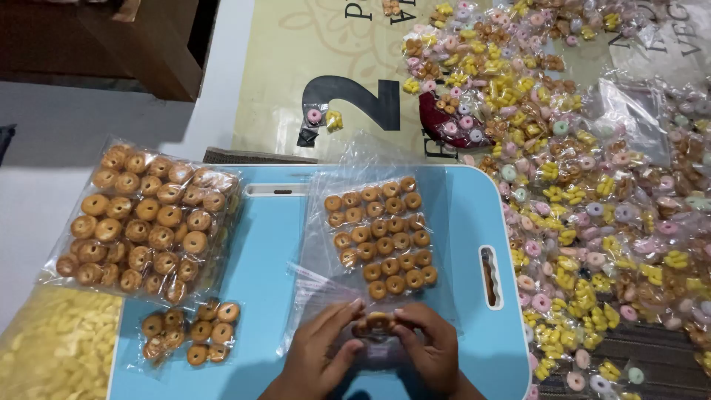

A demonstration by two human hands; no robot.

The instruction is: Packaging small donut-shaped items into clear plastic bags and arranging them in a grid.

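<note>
From my feed both hands – left hand [318,352], right hand [429,348] – are pinched shut on one small ring biscuit [379,321] over the blue tray [274,252]; one clear bag [381,237] looks filled, big biscuit pack [144,218] barely dented.

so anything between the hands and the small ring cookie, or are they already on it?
Nothing in the way. Both hands, left hand and right hand, already pinch the small ring cookie between their fingertips over the blue board, just below the clear bag of ring cookies.
</note>
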